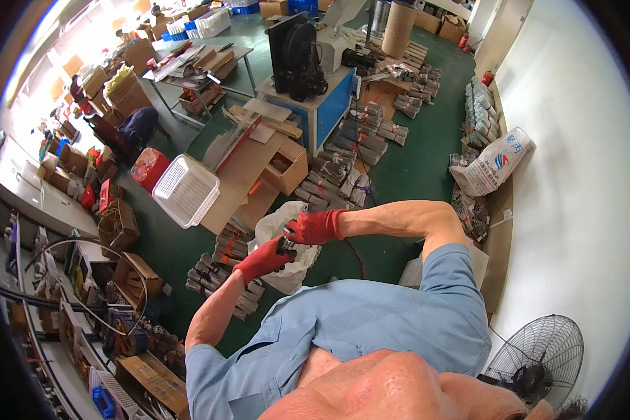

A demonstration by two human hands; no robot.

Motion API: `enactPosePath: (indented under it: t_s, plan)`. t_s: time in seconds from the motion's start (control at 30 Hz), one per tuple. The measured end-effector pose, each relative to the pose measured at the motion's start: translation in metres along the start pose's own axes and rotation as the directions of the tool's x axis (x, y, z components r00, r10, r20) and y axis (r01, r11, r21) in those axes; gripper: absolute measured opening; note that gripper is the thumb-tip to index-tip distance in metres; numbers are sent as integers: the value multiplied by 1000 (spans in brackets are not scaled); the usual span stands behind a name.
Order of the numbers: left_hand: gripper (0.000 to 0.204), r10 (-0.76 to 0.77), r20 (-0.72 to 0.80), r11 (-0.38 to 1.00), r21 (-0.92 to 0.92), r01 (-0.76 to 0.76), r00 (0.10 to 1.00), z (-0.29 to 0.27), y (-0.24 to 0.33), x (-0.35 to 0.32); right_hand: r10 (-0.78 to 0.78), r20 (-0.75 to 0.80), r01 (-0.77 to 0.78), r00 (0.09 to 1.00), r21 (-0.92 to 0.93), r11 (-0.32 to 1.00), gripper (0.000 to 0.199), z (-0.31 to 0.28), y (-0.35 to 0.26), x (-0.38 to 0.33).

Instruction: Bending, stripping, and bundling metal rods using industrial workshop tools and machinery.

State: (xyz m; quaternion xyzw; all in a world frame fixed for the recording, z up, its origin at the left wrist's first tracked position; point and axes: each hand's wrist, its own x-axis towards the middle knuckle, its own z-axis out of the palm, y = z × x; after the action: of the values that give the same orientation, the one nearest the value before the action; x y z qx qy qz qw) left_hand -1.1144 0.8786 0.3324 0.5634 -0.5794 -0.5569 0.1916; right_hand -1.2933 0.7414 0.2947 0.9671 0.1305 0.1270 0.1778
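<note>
Both of my hands wear red gloves with dark fingertips and meet in front of my body. My left hand [262, 260] is closed, its fingers curled inward. Just above and to the right, my right hand [315, 227] is closed too, with its fingertips close to the left ones. Something small and dark grey, perhaps metal, shows between them, too small to name. Below the hands, a white woven sack [287, 277] stands on the floor, its mouth hidden in part by the gloves. Bundles of grey strips [239, 246] lie to its left.
A white plastic basket [186, 190] sits at the end of a brown bench [248, 168]. Beyond stands a black machine [297, 59] on a blue cabinet [337, 112]. More grey bundles [332, 168] cover the floor ahead. A full white sack [495, 164] leans on the right wall; a fan [539, 357] stands behind right.
</note>
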Motion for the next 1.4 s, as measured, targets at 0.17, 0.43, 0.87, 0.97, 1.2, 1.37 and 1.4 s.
enactPosePath:
  t_s: [0.17,0.43,0.87,0.97,1.2,1.37,1.4]
  plan:
    - [34,270,-128,854,490,-175,954,7,-29,8,55,10,-56,998,206,977,32,-3,-6,-4]
    - [28,421,-176,819,495,-290,890,-1,-20,5,159,-21,-129,987,481,867,16,-15,6,-3]
    - [8,733,-218,435,879,-197,645,-47,-21,41,593,478,-429,649,873,-234,13,-40,11,24]
    - [23,716,-209,398,906,-145,666,-61,-32,49,562,658,-142,501,703,-697,13,-20,1,34]
    - [16,846,-137,238,962,-134,516,-86,-40,60,463,243,491,852,-67,-869,14,5,-5,56]
    - [29,814,-168,336,917,-215,556,-92,-62,75,615,633,17,470,691,-723,16,6,0,60]
    - [32,786,-158,365,899,-242,598,-87,-70,78,611,644,23,460,679,-734,16,13,-3,54]
